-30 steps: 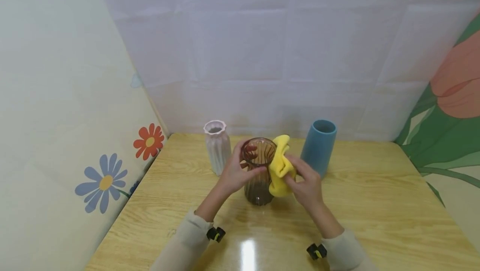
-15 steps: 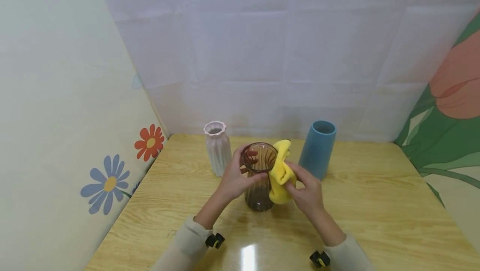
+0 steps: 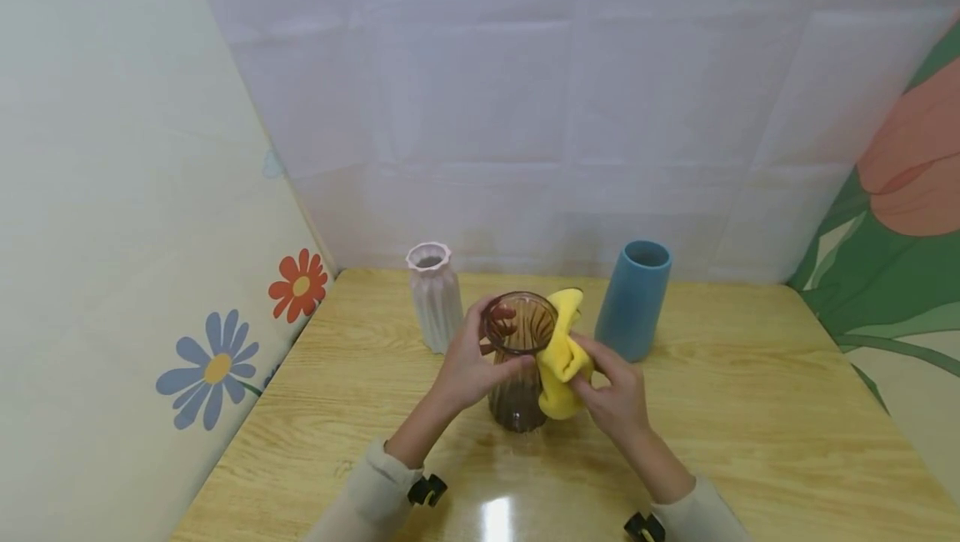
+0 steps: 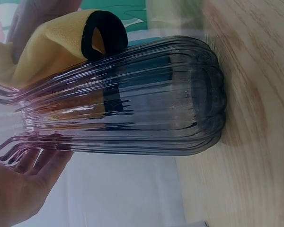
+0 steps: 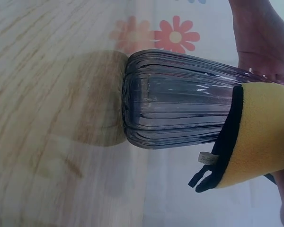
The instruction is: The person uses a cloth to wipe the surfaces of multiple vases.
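"Glass vase [image 3: 517,396], mid-worktop [image 3: 750,409], close to upright, mouth up! We can't tell whether its base touches down or hangs just above."

"And what's behind it?"

"White vase [image 3: 437,308] back on the left, blue vase [image 3: 633,304] back on the right, both well away from the base. We'd guess they stand there to leave the hands room."

"Look at the left hand [image 3: 471,363]! Those fingers [image 4: 52,165] are spread as wide as the neck, curled round just under the rim, thumb across the near side."

"A steadying hold, we'd say: up top, so most of the wall is free."

"And the right hand [image 3: 617,392]?"

"Narrow there, a pinch! Fingers and thumb have a bunched yellow cloth [image 3: 558,354] between them, and it lies against the vase's right side."

"Any of it tucked inside the mouth?"

"We can't tell; the folds cover that bit of rim. Presumably the left grip is there to take the cloth's push."
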